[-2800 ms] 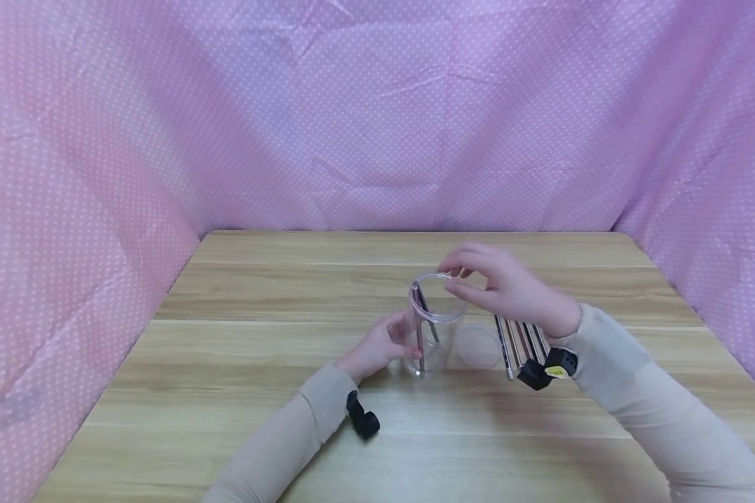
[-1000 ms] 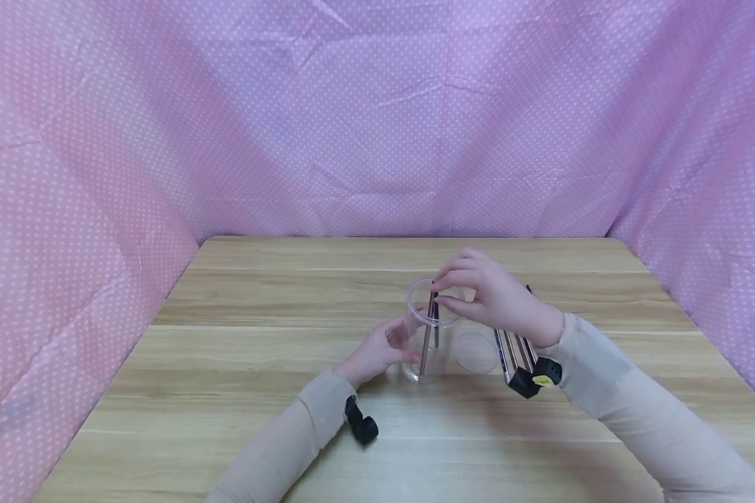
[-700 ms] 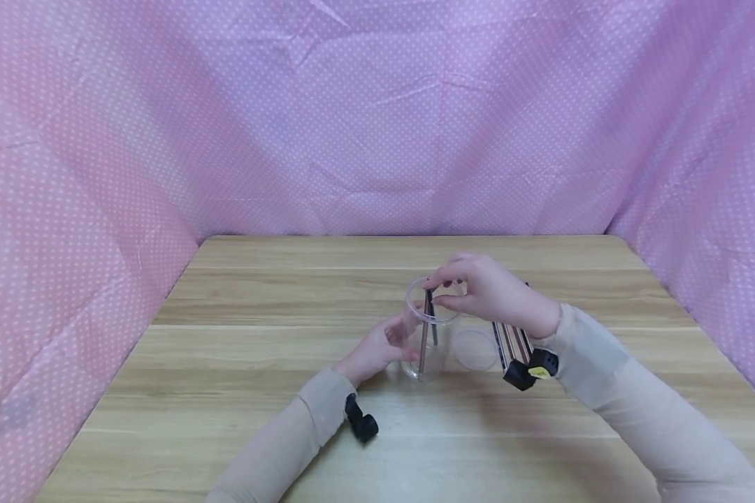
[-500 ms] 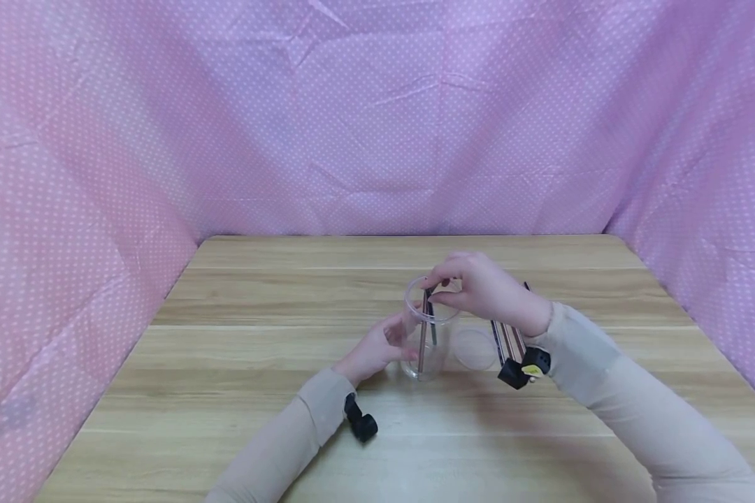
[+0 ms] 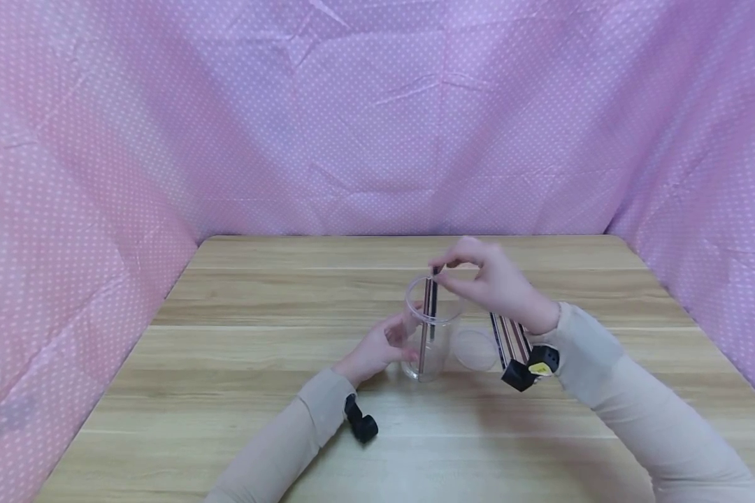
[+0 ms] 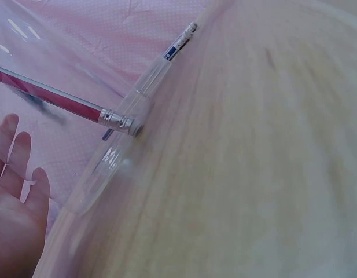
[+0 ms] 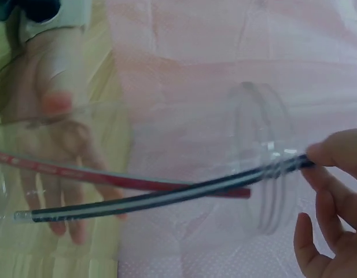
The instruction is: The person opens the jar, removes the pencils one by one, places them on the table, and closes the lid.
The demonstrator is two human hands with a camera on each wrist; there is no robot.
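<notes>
My left hand point(image 5: 377, 351) wraps round the lower side of a tall clear plastic cup point(image 5: 447, 334) standing on the table. Inside leans a red pencil point(image 6: 62, 99), its metal band and eraser down at the cup's bottom in the left wrist view. My right hand point(image 5: 493, 283), above the rim, pinches the upper end of a dark striped pencil point(image 7: 137, 201) between thumb and index finger. Most of that pencil is still within the cup, its silver-tipped lower end off the bottom. It crosses the red pencil in the right wrist view.
A round clear lid point(image 5: 475, 349) lies on the wooden table point(image 5: 226, 419) just right of the cup. Beyond it several more pencils point(image 5: 508, 341) lie side by side, partly hidden under the right wrist. Pink dotted cloth point(image 5: 377, 126) hangs round the back and sides.
The right hand reached from the rim into the cup, took the dark pencil's top and has now raised it. The red pencil shifted slightly. The left hand stayed on the cup.
</notes>
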